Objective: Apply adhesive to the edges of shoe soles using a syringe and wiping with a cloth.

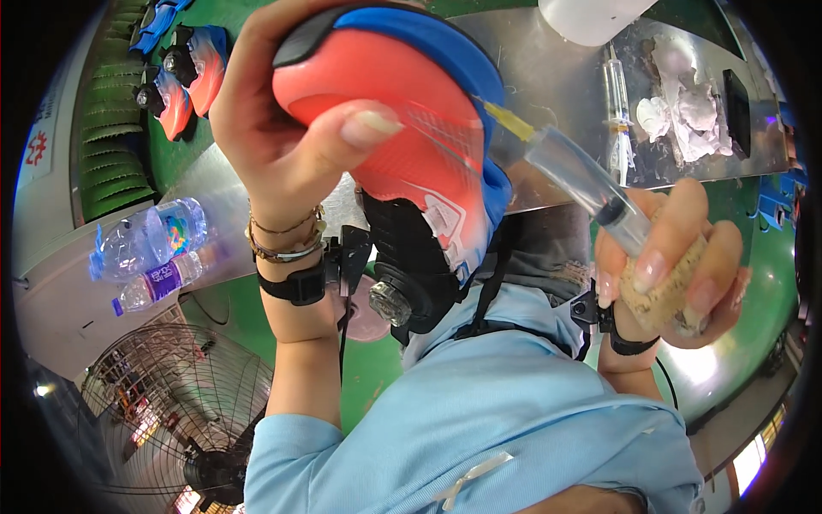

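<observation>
My left hand [300, 137] is closed around a coral-red shoe [377, 77] with a blue sole edge, black heel trim and a round clear dial on its black collar; the shoe is tilted, its dial end pointing down. My right hand [672, 257] grips a clear syringe [578, 171] with a dark plunger stopper and a yellow needle hub. Its needle points at the blue sole edge of the shoe; whether the tip touches, I cannot tell. A beige, speckled, sponge-like lump [664, 283] is also held in my right hand, against the palm.
On the metal table [548, 94] lie a second syringe [616, 94], crumpled white tissue [685, 107] and a flat black object [736, 111]. A white container [591, 17] stands behind. At left are plastic bottles [141, 244], a wire-cage fan [175, 403] and similar shoes [205, 73] on green.
</observation>
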`<state>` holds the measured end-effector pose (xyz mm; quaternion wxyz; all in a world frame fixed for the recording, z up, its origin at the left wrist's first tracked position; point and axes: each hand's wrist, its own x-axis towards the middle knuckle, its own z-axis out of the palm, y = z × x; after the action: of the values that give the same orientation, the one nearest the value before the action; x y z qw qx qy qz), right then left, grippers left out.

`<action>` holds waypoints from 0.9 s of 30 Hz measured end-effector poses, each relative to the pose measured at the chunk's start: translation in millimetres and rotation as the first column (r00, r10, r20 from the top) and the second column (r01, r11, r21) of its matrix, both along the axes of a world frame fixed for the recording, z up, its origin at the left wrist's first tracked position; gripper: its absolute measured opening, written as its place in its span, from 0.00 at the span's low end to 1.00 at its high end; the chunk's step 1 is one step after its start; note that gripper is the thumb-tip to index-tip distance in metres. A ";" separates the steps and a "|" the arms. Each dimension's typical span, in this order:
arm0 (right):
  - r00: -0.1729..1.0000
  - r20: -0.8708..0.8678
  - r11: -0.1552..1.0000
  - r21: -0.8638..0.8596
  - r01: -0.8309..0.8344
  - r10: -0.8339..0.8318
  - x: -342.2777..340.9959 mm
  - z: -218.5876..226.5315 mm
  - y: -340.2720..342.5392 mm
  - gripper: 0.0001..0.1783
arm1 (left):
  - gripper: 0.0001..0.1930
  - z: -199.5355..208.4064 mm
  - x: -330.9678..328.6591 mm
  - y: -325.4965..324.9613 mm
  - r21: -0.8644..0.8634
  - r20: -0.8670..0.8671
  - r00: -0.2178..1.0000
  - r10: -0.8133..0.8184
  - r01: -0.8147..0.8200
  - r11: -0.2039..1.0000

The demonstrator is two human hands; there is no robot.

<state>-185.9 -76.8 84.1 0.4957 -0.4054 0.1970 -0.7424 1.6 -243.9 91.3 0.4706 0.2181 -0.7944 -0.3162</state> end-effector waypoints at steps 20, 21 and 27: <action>0.998 0.013 0.969 0.237 -0.064 0.063 10.9 -51.2 16.1 0.26 | 0.25 -31.4 17.4 -24.9 0.159 -0.087 0.967 0.240 -0.224 0.962; 0.998 -0.009 0.968 0.244 -0.065 0.069 9.9 -51.5 18.8 0.25 | 0.25 -34.6 18.3 -28.0 0.164 -0.086 0.967 0.239 -0.223 0.961; 0.994 -0.072 0.962 0.266 -0.056 0.078 6.1 -57.9 36.9 0.26 | 0.16 -56.4 47.2 -43.3 0.261 -0.360 0.931 -0.065 0.168 0.951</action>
<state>-179.7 -39.9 26.1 0.5616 -0.3725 0.3002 -0.6751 48.8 -287.2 34.9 0.5469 0.1768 -0.6562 -0.4890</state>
